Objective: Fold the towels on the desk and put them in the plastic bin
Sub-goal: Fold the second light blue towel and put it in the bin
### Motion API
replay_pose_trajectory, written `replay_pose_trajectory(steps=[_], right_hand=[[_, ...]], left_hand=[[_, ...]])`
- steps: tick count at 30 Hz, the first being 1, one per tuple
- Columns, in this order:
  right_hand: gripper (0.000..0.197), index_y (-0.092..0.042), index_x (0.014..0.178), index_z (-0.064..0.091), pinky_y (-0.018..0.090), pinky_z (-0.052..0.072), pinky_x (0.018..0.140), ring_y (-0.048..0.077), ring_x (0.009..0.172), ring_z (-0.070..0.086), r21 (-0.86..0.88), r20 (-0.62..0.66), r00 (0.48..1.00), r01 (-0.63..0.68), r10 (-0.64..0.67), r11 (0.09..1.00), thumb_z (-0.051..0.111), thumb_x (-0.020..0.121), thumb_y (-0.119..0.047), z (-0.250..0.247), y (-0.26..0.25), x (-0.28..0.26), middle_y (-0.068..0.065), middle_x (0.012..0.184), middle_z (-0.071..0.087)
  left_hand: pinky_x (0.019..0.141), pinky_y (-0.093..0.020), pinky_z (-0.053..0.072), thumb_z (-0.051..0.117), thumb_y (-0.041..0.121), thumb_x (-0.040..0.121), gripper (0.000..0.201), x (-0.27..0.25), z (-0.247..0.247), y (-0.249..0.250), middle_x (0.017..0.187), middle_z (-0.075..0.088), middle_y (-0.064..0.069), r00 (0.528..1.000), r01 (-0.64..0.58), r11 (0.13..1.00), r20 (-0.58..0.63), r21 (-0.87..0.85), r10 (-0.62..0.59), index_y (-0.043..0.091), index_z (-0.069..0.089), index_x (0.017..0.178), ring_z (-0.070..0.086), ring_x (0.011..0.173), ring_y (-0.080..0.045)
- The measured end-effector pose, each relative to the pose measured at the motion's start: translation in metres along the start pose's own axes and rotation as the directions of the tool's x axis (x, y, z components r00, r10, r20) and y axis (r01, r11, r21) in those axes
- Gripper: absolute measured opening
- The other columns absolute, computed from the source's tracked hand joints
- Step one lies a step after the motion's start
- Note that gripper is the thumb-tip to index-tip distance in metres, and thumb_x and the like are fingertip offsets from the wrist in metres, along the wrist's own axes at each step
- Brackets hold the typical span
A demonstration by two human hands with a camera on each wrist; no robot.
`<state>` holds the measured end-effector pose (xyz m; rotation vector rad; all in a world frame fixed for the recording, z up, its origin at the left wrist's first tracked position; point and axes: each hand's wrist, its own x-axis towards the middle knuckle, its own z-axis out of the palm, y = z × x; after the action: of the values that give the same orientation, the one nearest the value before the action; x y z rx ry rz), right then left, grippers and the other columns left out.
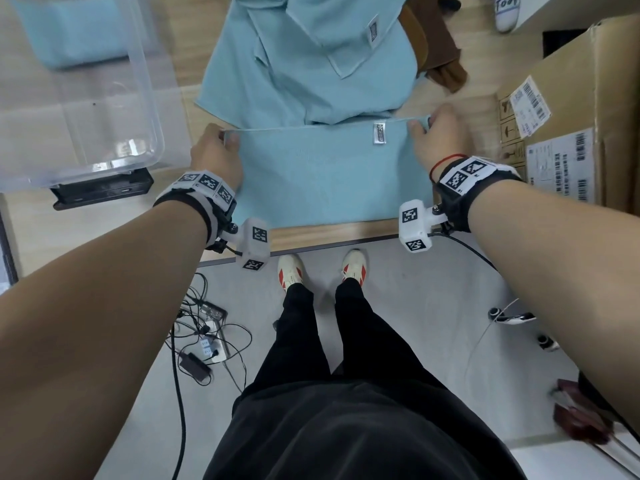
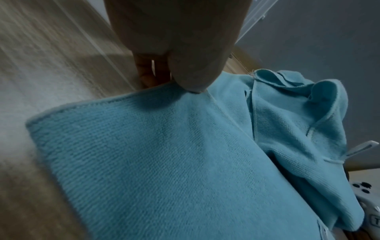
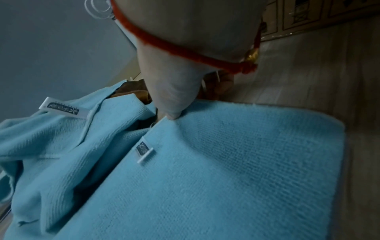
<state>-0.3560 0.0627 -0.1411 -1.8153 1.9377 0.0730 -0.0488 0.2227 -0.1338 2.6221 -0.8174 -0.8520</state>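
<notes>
A light blue towel point(image 1: 332, 174) point(image 2: 160, 162) point(image 3: 236, 170) lies stretched flat near the desk's front edge, its white label point(image 1: 380, 133) point(image 3: 145, 150) near the far edge. My left hand point(image 1: 216, 147) point(image 2: 185, 78) pinches its far left corner between thumb and fingers. My right hand point(image 1: 438, 133) point(image 3: 174, 104) pinches the far right corner. Behind it sits a loose heap of more blue towels point(image 1: 304, 64) point(image 2: 298, 121) point(image 3: 61, 138). The clear plastic bin point(image 1: 149, 109) stands at the left and holds a folded blue towel point(image 1: 69, 32).
A large cardboard box point(image 1: 571, 116) with shipping labels stands right beside my right hand. A brown cloth point(image 1: 436, 46) lies behind the towel heap. A black device point(image 1: 104, 192) sits under the bin's near corner. Cables and a power strip point(image 1: 204, 341) lie on the floor.
</notes>
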Motion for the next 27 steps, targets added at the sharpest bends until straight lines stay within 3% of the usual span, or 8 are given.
replay_pose_trajectory(steps=[4, 7, 10, 12, 16, 19, 22, 27], right_hand=[[0.044, -0.012, 0.113, 0.05, 0.043, 0.052, 0.079, 0.031, 0.092, 0.061, 0.09, -0.031, 0.999, -0.034, 0.037, 0.995, 0.055, 0.09, -0.049, -0.004, 0.005, -0.007, 0.008, 0.113, 0.058], [0.061, -0.01, 0.115, 0.051, 0.046, 0.052, 0.084, 0.032, 0.1, 0.06, 0.074, -0.002, 0.998, -0.068, 0.068, 0.995, 0.059, 0.081, -0.059, -0.006, 0.011, -0.019, 0.009, 0.117, 0.058], [0.071, -0.007, 0.115, 0.053, 0.047, 0.052, 0.086, 0.033, 0.101, 0.06, -0.014, 0.063, 0.996, -0.059, 0.06, 0.998, 0.068, 0.073, -0.062, -0.002, 0.02, -0.033, 0.012, 0.115, 0.059], [0.072, -0.003, 0.116, 0.053, 0.044, 0.052, 0.087, 0.034, 0.103, 0.059, -0.047, 0.09, 0.995, -0.038, 0.042, 0.998, 0.071, 0.074, -0.058, 0.002, 0.024, -0.043, 0.015, 0.115, 0.059], [0.057, -0.002, 0.104, 0.066, 0.042, 0.055, 0.082, 0.033, 0.095, 0.064, -0.039, 0.152, 0.988, 0.015, -0.009, 0.999, 0.065, 0.078, -0.054, 0.005, 0.027, -0.05, 0.016, 0.106, 0.066], [0.044, -0.008, 0.098, 0.069, 0.04, 0.057, 0.075, 0.029, 0.087, 0.065, 0.023, 0.16, 0.986, 0.041, -0.045, 0.999, 0.056, 0.079, -0.046, 0.004, 0.033, -0.057, 0.01, 0.099, 0.069], [0.035, -0.006, 0.106, 0.062, 0.037, 0.054, 0.078, 0.03, 0.089, 0.064, 0.254, 0.169, 0.985, -0.025, -0.019, 0.967, 0.057, 0.086, -0.033, 0.005, 0.042, -0.068, 0.01, 0.102, 0.069], [0.051, -0.002, 0.122, 0.052, 0.026, 0.049, 0.073, 0.02, 0.094, 0.065, 0.5, 0.3, 0.953, -0.187, 0.033, 0.846, 0.076, 0.081, -0.021, 0.004, 0.062, -0.091, 0.006, 0.111, 0.064]], left_hand=[[0.089, -0.034, 0.04, 0.052, 0.021, 0.095, 0.029, -0.014, 0.0, 0.011, 0.125, 0.045, -0.013, 0.994, -0.012, 1.0, -0.105, -0.014, 0.011, 0.007, 0.044, 0.119, 0.051, 0.103, -0.028], [0.088, -0.031, 0.04, 0.059, 0.017, 0.088, 0.029, -0.027, 0.001, 0.02, 0.121, 0.046, -0.011, 0.978, -0.124, 0.992, -0.171, 0.007, 0.124, 0.008, 0.047, 0.113, 0.05, 0.105, -0.026], [0.079, -0.027, 0.037, 0.06, 0.019, 0.087, 0.02, -0.04, 0.012, 0.031, 0.111, 0.05, -0.012, 0.947, -0.32, 0.947, 0.008, 0.019, 0.32, 0.012, 0.052, 0.105, 0.05, 0.091, -0.024], [0.075, -0.029, 0.038, 0.063, 0.023, 0.086, 0.02, -0.055, 0.025, 0.039, 0.107, 0.048, -0.009, 0.887, -0.448, 0.894, 0.142, 0.035, 0.439, 0.015, 0.054, 0.102, 0.047, 0.084, -0.02], [0.076, -0.031, 0.04, 0.071, 0.032, 0.082, 0.034, -0.083, 0.055, 0.044, 0.112, 0.041, -0.002, 0.767, -0.596, 0.791, 0.39, 0.14, 0.509, 0.024, 0.053, 0.109, 0.044, 0.096, -0.015], [0.073, -0.035, 0.044, 0.072, 0.031, 0.082, 0.04, -0.101, 0.07, 0.037, 0.119, 0.038, -0.003, 0.764, -0.604, 0.765, 0.435, 0.223, 0.477, 0.025, 0.049, 0.115, 0.044, 0.106, -0.02], [0.073, -0.036, 0.047, 0.072, 0.03, 0.083, 0.042, -0.115, 0.078, 0.033, 0.12, 0.039, -0.006, 0.768, -0.603, 0.77, 0.415, 0.21, 0.488, 0.022, 0.049, 0.116, 0.043, 0.108, -0.022], [0.072, -0.036, 0.046, 0.071, 0.031, 0.084, 0.042, -0.13, 0.081, 0.029, 0.119, 0.039, -0.006, 0.783, -0.594, 0.765, 0.398, 0.249, 0.479, 0.02, 0.048, 0.116, 0.045, 0.104, -0.021]])
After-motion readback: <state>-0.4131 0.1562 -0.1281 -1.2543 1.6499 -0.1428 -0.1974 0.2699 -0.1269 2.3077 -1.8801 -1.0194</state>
